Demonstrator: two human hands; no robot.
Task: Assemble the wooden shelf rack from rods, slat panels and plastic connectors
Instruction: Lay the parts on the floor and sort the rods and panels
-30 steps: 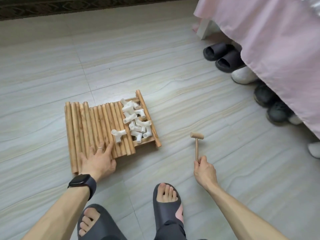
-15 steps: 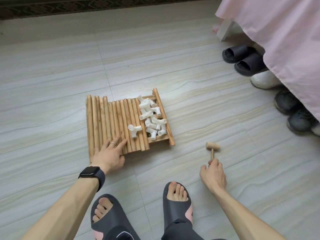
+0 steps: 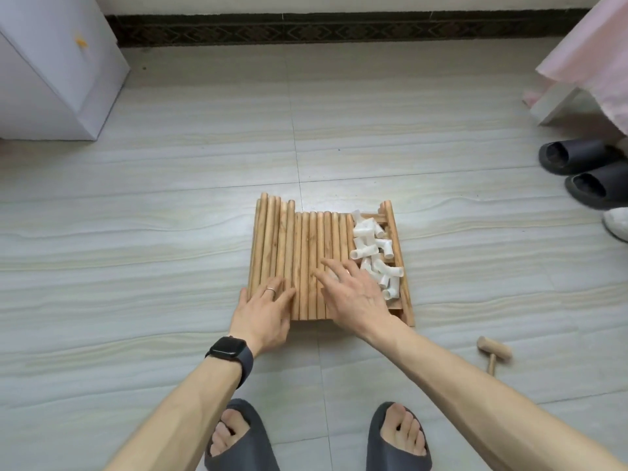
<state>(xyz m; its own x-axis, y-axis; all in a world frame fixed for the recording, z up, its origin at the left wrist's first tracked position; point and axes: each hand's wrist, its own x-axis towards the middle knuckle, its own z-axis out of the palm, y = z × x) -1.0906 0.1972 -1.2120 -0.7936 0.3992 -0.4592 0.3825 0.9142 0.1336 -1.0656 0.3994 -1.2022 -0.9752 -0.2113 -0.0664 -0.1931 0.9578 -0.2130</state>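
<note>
Several wooden rods [image 3: 299, 253] lie side by side on a stack of slat panels [image 3: 406, 300] on the tiled floor. A heap of white plastic connectors [image 3: 373, 249] sits on the panels' right side. My left hand [image 3: 263, 312] rests flat on the near ends of the left rods, fingers straight. My right hand [image 3: 353, 294] lies spread over the middle rods, its fingers reaching toward the connectors and covering one or two of them. A small wooden mallet [image 3: 493, 351] lies on the floor to the right, apart from both hands.
A white cabinet [image 3: 51, 62] stands at the far left. Dark slippers [image 3: 584, 168] and a white shoe [image 3: 616, 222] sit at the right under a pink bedsheet [image 3: 591, 52]. My feet in dark slippers [image 3: 397, 440] are at the bottom.
My right hand let go of the mallet's handle and moved left onto the rods. The view has swung left, and the left hand stays on the rods.
</note>
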